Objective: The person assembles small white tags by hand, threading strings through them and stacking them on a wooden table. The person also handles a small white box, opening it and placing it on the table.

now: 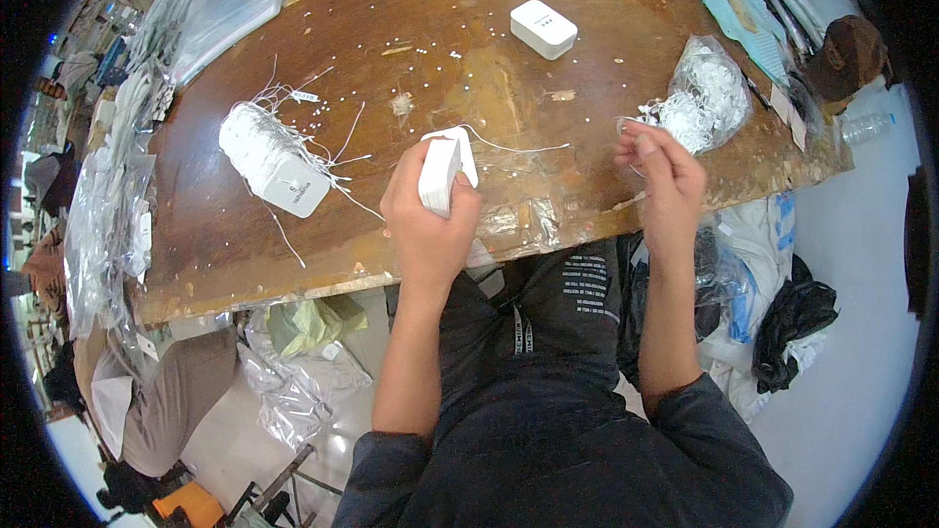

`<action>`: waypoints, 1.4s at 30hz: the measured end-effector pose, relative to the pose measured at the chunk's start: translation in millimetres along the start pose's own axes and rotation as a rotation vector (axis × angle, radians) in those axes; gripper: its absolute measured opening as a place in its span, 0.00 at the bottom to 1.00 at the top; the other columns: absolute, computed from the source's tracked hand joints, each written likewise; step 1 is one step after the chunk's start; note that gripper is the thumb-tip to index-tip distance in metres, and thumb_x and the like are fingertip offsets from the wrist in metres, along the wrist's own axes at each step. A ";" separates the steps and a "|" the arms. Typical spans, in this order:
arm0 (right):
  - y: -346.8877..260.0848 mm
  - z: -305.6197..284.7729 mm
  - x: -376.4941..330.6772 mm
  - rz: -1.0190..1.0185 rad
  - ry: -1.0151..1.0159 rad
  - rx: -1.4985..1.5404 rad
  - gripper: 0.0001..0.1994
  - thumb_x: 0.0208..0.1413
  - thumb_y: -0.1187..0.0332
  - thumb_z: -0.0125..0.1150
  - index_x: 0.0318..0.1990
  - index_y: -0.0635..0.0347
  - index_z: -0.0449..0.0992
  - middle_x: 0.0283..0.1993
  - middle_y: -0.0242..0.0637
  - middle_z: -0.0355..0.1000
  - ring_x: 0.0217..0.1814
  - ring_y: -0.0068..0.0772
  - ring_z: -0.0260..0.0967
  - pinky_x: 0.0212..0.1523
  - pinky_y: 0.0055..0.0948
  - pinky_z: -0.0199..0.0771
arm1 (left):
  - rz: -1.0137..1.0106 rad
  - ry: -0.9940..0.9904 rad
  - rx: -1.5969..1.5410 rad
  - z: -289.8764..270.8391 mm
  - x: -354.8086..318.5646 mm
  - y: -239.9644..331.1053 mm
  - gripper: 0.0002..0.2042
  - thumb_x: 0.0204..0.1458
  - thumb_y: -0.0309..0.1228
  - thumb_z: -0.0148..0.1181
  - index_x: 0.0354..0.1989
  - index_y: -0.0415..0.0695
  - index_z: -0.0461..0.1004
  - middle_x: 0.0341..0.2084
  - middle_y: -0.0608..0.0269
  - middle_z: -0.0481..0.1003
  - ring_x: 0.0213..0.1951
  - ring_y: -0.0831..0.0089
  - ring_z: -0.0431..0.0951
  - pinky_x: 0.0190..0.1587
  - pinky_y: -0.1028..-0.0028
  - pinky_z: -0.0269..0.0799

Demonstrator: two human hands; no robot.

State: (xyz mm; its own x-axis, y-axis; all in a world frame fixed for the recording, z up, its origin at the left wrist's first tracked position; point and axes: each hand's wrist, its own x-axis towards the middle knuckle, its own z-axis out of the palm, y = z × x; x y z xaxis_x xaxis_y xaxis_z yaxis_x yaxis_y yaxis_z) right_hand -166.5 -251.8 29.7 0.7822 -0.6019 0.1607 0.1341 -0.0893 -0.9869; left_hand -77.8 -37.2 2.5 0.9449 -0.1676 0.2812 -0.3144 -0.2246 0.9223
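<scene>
At the left of the frame, a thick bundle of white tags [269, 154] lies on the brown wooden table [411, 29], its white strings splayed out around it. To judge by that, a good share of the work is done: those tags look already strung and set aside.

Near the centre, your left hand [427, 218] is closed around a stack of white tags [442, 173], held on edge just above the table's near rim. The tags are plain, flat white cards with rounded corners, pressed tightly together; one white string [518, 148] trails from the stack toward the right. This stack looks like what is left to do.

To the right, your right hand [662, 174] is pinched shut, thumb against fingers, on something fine and pale, probably a string, though it is too small to be sure. Just beyond it, a clear bag of white strings [706, 93] lies open on the table, still well filled.

A small white box [544, 27] sits at upper centre, apart from both hands.
</scene>
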 end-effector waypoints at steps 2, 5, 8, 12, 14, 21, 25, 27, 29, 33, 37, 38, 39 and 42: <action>-2.5 3.0 -3.3 -0.137 -0.042 -0.141 0.09 0.57 0.78 0.59 0.44 0.67 0.79 0.44 0.39 0.77 0.46 0.27 0.74 0.47 0.25 0.73 | -0.092 -0.066 -0.266 -0.2 0.1 1.0 0.14 0.52 0.25 0.59 0.47 0.36 0.72 0.34 0.55 0.78 0.36 0.67 0.79 0.41 0.70 0.72; -3.3 8.2 -13.9 -0.395 -0.122 -0.296 0.09 0.51 0.78 0.64 0.41 0.65 0.80 0.42 0.41 0.77 0.44 0.31 0.75 0.45 0.25 0.72 | -0.150 -0.102 -0.406 3.0 -2.8 5.4 0.12 0.54 0.27 0.59 0.46 0.35 0.74 0.33 0.59 0.79 0.36 0.74 0.79 0.39 0.73 0.73; 1.7 16.2 -15.9 -0.303 -0.142 -0.535 0.07 0.49 0.76 0.67 0.37 0.65 0.80 0.39 0.40 0.76 0.40 0.35 0.74 0.42 0.26 0.71 | -0.157 -0.124 -0.330 4.0 -3.1 11.7 0.12 0.53 0.27 0.62 0.44 0.34 0.76 0.32 0.61 0.79 0.35 0.77 0.77 0.38 0.74 0.72; 5.7 28.2 -22.9 -0.425 -0.175 -0.648 0.04 0.53 0.73 0.64 0.32 0.65 0.78 0.37 0.40 0.74 0.39 0.37 0.71 0.40 0.29 0.68 | -0.182 -0.181 -0.248 -0.9 -7.7 17.0 0.11 0.51 0.27 0.64 0.42 0.34 0.77 0.32 0.61 0.79 0.34 0.80 0.75 0.38 0.75 0.72; 4.9 35.5 -25.7 -0.387 -0.153 -0.486 0.06 0.59 0.72 0.57 0.32 0.66 0.76 0.37 0.42 0.73 0.41 0.36 0.70 0.43 0.30 0.69 | -0.186 -0.137 -0.261 -0.9 -12.6 18.0 0.12 0.51 0.27 0.64 0.43 0.34 0.77 0.32 0.62 0.79 0.34 0.80 0.75 0.38 0.76 0.71; -1.0 66.4 -41.5 -0.165 -0.320 -0.115 0.09 0.65 0.71 0.50 0.40 0.66 0.77 0.34 0.41 0.73 0.37 0.31 0.72 0.41 0.28 0.71 | -0.243 -0.174 -0.382 1.6 -9.9 11.0 0.13 0.52 0.25 0.62 0.46 0.36 0.75 0.33 0.64 0.77 0.35 0.79 0.74 0.39 0.76 0.71; 1.9 77.9 -42.4 -0.111 -0.258 -0.195 0.10 0.66 0.71 0.49 0.48 0.64 0.74 0.31 0.34 0.75 0.28 0.20 0.65 0.30 0.21 0.66 | -0.243 -0.156 -0.401 -1.4 -12.3 7.4 0.13 0.53 0.25 0.61 0.47 0.36 0.76 0.35 0.63 0.78 0.36 0.78 0.76 0.39 0.76 0.72; 5.0 83.4 -41.8 -0.110 -0.214 -0.087 0.09 0.66 0.71 0.50 0.48 0.64 0.73 0.30 0.31 0.75 0.24 0.14 0.61 0.26 0.17 0.63 | -0.231 -0.094 -0.453 -2.5 -12.5 5.0 0.14 0.53 0.26 0.62 0.47 0.36 0.76 0.35 0.62 0.78 0.37 0.78 0.76 0.40 0.75 0.73; 7.1 85.8 -41.9 -0.042 -0.210 0.099 0.07 0.64 0.72 0.52 0.46 0.64 0.72 0.31 0.32 0.75 0.25 0.14 0.64 0.27 0.17 0.64 | -0.258 -0.078 -0.520 -4.0 -12.8 3.5 0.14 0.53 0.25 0.62 0.48 0.36 0.75 0.36 0.62 0.79 0.37 0.78 0.77 0.40 0.76 0.73; 6.8 85.5 -42.8 -0.092 -0.314 -0.100 0.04 0.62 0.74 0.55 0.39 0.65 0.73 0.31 0.33 0.76 0.28 0.16 0.68 0.29 0.18 0.66 | -0.256 -0.130 -0.473 -3.0 -14.4 4.4 0.15 0.52 0.24 0.63 0.48 0.36 0.75 0.36 0.62 0.78 0.38 0.80 0.76 0.40 0.77 0.73; 4.6 86.6 -36.9 -0.226 -0.285 -0.226 0.04 0.60 0.73 0.57 0.37 0.65 0.71 0.31 0.40 0.74 0.29 0.29 0.72 0.30 0.28 0.69 | -0.214 -0.093 -0.458 -1.1 -13.6 6.3 0.14 0.51 0.24 0.65 0.47 0.36 0.75 0.36 0.64 0.78 0.38 0.81 0.76 0.40 0.78 0.72; 4.3 87.6 -34.2 -0.240 -0.277 -0.209 0.05 0.59 0.73 0.57 0.37 0.65 0.71 0.31 0.43 0.74 0.29 0.35 0.73 0.30 0.33 0.70 | -0.215 -0.085 -0.448 -1.2 -13.0 6.4 0.14 0.51 0.24 0.65 0.46 0.36 0.75 0.35 0.64 0.78 0.37 0.81 0.75 0.40 0.78 0.72; 4.0 88.5 -32.0 -0.277 -0.266 -0.248 0.05 0.59 0.73 0.57 0.36 0.65 0.71 0.31 0.43 0.73 0.28 0.37 0.73 0.30 0.33 0.70 | -0.216 -0.077 -0.439 -1.5 -12.6 6.4 0.14 0.51 0.24 0.66 0.46 0.36 0.75 0.35 0.65 0.78 0.37 0.81 0.75 0.40 0.79 0.72; 3.2 90.5 -28.2 -0.357 -0.253 -0.327 0.04 0.59 0.73 0.57 0.36 0.65 0.71 0.30 0.45 0.72 0.28 0.41 0.72 0.31 0.34 0.70 | -0.224 -0.090 -0.371 -2.2 -12.4 5.8 0.15 0.51 0.22 0.64 0.48 0.36 0.74 0.37 0.63 0.79 0.38 0.80 0.77 0.41 0.78 0.74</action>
State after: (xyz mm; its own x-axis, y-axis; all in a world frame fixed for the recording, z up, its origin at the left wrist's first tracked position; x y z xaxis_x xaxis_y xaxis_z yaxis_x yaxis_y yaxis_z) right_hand -133.0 -163.3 23.0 0.8504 -0.2829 0.4437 0.2529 -0.5197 -0.8160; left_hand -91.2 -34.3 5.0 0.9691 -0.2404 0.0544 -0.0331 0.0917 0.9952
